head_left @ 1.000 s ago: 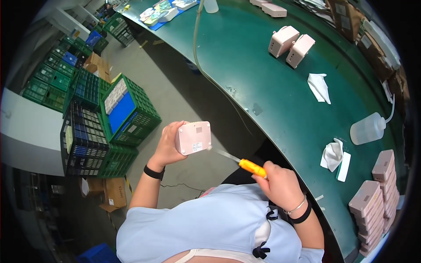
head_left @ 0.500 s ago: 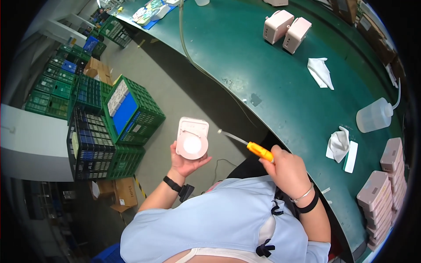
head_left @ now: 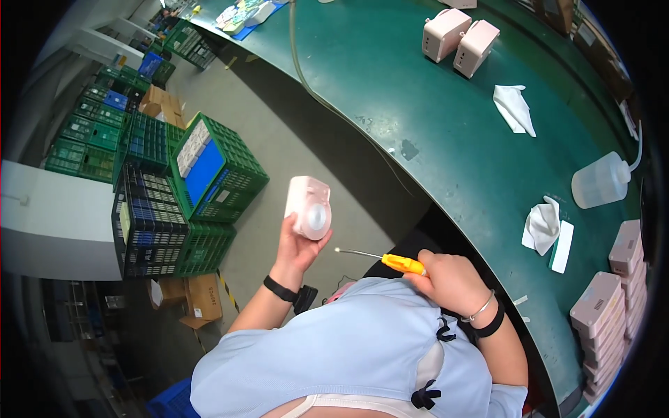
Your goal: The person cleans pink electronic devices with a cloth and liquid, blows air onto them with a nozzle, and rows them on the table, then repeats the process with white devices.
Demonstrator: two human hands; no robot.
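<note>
My left hand (head_left: pixel 298 245) holds up a small pink box-shaped device (head_left: pixel 309 207) with a round white dome on its face. The device is raised over the floor, left of the green table (head_left: pixel 418 118). My right hand (head_left: pixel 449 279) grips an orange-handled tool (head_left: pixel 390 260) with a thin metal shaft. Its tip points left toward the device and stops a short way below it, not touching. Both wrists wear black bands; the right one also has a thin bracelet.
Two more pink devices (head_left: pixel 460 38) stand at the far end of the table. Stacks of pink devices (head_left: pixel 613 299) lie at the right edge. White cloths (head_left: pixel 514 108), a translucent squeeze bottle (head_left: pixel 601 182) and a hose (head_left: pixel 327 97) rest on the table. Green and black crates (head_left: pixel 188 188) stand on the floor at left.
My left hand has turned the pink device, so its domed face now shows, and lifted it slightly. My right hand with the tool has stayed low near my chest.
</note>
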